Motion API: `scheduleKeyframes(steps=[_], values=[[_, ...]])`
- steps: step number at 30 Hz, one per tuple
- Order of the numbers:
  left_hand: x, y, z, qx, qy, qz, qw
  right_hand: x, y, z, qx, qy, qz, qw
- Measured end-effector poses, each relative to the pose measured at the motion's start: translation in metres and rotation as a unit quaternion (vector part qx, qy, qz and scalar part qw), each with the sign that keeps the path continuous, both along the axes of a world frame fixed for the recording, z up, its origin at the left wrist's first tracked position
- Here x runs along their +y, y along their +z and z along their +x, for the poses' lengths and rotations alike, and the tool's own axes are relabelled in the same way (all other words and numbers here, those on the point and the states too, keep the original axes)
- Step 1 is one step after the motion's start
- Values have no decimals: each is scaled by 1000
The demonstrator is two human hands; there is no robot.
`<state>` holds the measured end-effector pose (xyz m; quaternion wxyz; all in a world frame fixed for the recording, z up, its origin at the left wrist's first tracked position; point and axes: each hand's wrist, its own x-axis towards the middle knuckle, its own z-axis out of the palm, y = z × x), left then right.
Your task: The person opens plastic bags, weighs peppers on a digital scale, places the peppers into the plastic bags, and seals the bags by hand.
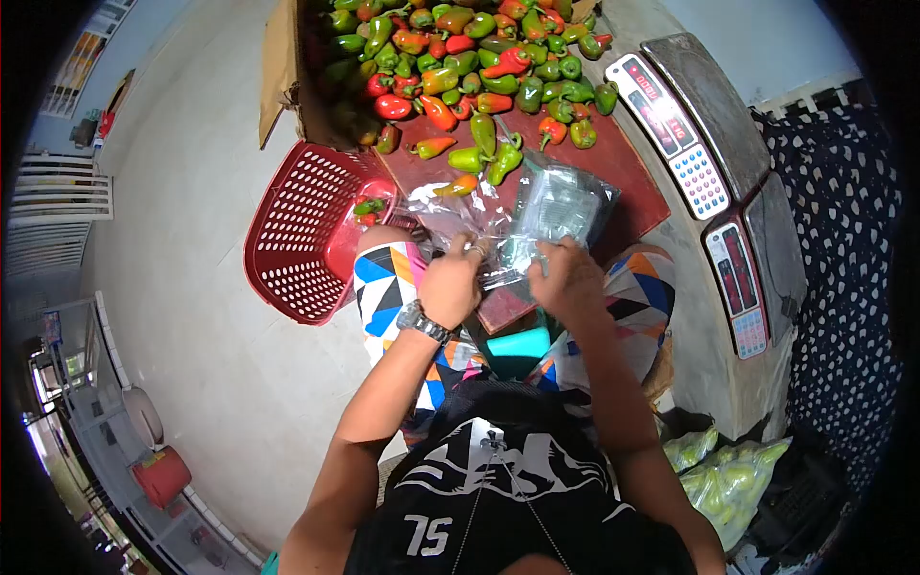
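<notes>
My left hand (452, 286), below a wrist with a metal watch, has its fingers closed on the edge of a clear plastic bag (455, 216). My right hand (567, 278) pinches the near edge of the plastic beside a stack of clear bags (561, 206). Both hands are over the near part of a red table (632, 182). Just beyond the plastic lie a few loose peppers (467, 159), green and orange. A large pile of red and green peppers (460, 62) covers the far part of the table, partly inside a cardboard box (278, 72).
A red perforated basket (307, 230) with a few peppers inside stands left of the table. Two digital scales (671, 134) (736, 287) are on the right. Filled plastic bags (733, 489) lie at the lower right. A red stool-like object (161, 476) is at the far left.
</notes>
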<state>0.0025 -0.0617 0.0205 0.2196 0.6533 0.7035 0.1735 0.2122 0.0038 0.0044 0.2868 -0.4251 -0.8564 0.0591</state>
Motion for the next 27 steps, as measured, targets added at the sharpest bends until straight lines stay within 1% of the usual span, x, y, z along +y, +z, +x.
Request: scheduleKeyframes(steps=[1,3,5,6,9,11,13,15,17,19,20,23,24,27], values=[[2,-7,1,-31,-5,16,999,15,3,3,44,32,-65,996],[4,-14,3,-94,-16,47,994,50,13,11,129,94,-195,968],[7,-15,1,-112,9,32,993,71,53,4,187,-4,-295,937],[8,-15,-1,-129,17,28,991,82,69,0,215,-54,-342,913],[12,-16,-2,-150,18,2,989,121,83,-16,145,-44,-283,947],[13,-24,0,-158,6,4,987,134,68,-52,237,55,-229,943],[15,-18,5,-176,9,2,984,141,51,-102,227,64,-285,929],[16,-20,6,-191,11,-8,981,154,23,-150,105,98,-204,968],[14,-26,8,-191,11,18,981,159,1,-192,-8,87,-154,984],[14,-24,9,-199,10,27,979,165,-23,-228,-111,29,-81,990],[16,-19,9,-192,8,-6,981,169,-30,-240,-161,-1,-44,986],[12,-17,6,-176,17,-23,984,174,-37,-263,-229,-40,-17,972],[11,-14,4,-171,16,-23,985,175,-36,-265,-223,-41,-12,974],[10,-19,2,-196,24,15,980,183,-33,-256,-210,8,-62,976]])
